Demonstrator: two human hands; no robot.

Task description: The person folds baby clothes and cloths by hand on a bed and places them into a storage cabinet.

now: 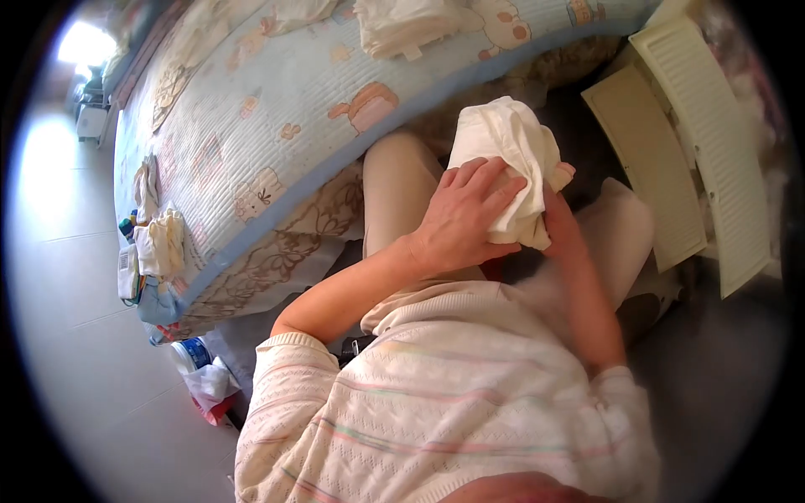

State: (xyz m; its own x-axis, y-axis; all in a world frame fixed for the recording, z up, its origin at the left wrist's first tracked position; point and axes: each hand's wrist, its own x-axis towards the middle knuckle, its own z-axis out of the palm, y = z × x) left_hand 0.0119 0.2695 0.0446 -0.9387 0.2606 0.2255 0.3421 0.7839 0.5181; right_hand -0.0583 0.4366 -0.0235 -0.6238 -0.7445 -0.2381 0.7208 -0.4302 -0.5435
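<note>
A folded bundle of white cloth [503,134] is held above my lap, close to the bed's edge. My left hand [470,210] lies across its near left side, fingers bent over the fabric and thumb at the lower edge. From the right side, my right hand [560,216] grips the same bundle; its fingertips show at the right edge, and the rest of the fingers are hidden behind the cloth. The folds look loose and layered, and I cannot tell what kind of garment or cloth it is.
The bed [310,151] has a pale quilted cover with cartoon animals. More white cloth [411,25] lies on its far part, and small cloth items [159,243] sit at its left corner. Cream drawer-like panels [654,159] stand at the right. A plastic bag [210,384] is on the floor.
</note>
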